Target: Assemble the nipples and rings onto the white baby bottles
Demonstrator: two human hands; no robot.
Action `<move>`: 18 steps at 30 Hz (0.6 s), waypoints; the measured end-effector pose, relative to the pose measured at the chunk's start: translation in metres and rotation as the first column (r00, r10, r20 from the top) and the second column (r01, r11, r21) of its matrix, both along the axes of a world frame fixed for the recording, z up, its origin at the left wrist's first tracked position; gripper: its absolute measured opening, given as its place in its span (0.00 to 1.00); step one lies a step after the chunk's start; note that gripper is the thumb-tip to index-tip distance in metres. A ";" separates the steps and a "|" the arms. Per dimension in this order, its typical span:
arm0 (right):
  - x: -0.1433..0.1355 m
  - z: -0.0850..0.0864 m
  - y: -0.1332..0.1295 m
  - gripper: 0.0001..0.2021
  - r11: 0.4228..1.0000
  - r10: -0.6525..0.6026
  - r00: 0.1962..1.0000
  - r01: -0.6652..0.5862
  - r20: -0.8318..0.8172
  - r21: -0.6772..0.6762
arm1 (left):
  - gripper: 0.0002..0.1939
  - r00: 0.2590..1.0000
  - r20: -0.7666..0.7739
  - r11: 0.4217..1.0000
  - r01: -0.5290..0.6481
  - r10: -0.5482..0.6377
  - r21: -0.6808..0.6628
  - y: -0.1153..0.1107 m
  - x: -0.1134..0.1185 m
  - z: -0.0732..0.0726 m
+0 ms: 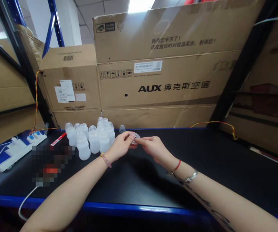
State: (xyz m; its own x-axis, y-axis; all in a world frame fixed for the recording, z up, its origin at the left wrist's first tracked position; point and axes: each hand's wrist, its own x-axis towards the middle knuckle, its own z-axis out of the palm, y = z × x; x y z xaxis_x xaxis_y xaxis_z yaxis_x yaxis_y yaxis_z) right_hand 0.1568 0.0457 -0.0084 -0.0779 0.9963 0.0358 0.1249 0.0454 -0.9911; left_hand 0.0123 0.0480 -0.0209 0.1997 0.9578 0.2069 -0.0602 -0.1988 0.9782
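Note:
Just above the black table, my left hand (120, 145) is closed in a pinch around a small clear round bottle part (136, 137). Its exact kind is partly hidden by the fingers. My right hand (155, 147) meets it from the other side, thumb and fingertips pressed together at its edge. Several white baby bottles (82, 146) with clear domed caps stand upright in a cluster left of my hands. A lone clear domed cap (122, 129) rests on the table behind my left hand.
A black tabletop (119, 180) with a blue front edge lies below. Cardboard boxes (172, 109) wall off the back. On the left are a red marker (58, 139), a white power strip (23, 153), a blurred-out object (53, 164) and a white cable (23, 206).

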 end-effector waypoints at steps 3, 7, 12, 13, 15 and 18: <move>-0.002 -0.005 0.002 0.10 0.998 -0.054 0.997 0.052 0.051 0.037 | 0.12 0.994 -0.103 0.994 -0.033 0.044 0.103 0.000 0.002 -0.007; -0.001 -0.010 0.003 0.11 0.985 -0.093 0.990 0.075 0.106 0.158 | 0.11 0.971 -0.170 0.975 -0.137 0.166 0.174 -0.005 0.007 -0.008; 0.001 -0.010 0.004 0.13 0.981 -0.092 0.989 0.071 0.116 0.178 | 0.10 0.983 -0.085 0.982 -0.152 0.162 0.116 -0.008 0.010 -0.005; 0.001 -0.008 0.005 0.13 0.983 -0.089 0.992 0.073 0.088 0.170 | 0.11 0.992 -0.048 0.990 -0.112 0.117 0.086 -0.007 0.010 -0.004; 0.003 -0.005 0.006 0.14 0.985 -0.060 0.998 0.058 0.009 0.163 | 0.13 1.000 0.012 0.998 -0.019 0.018 0.056 -0.006 0.007 -0.003; 0.005 0.000 0.006 0.14 0.991 -0.005 0.999 0.012 -0.052 0.136 | 0.18 0.996 -0.033 0.990 0.084 -0.080 0.116 -0.004 0.001 -0.001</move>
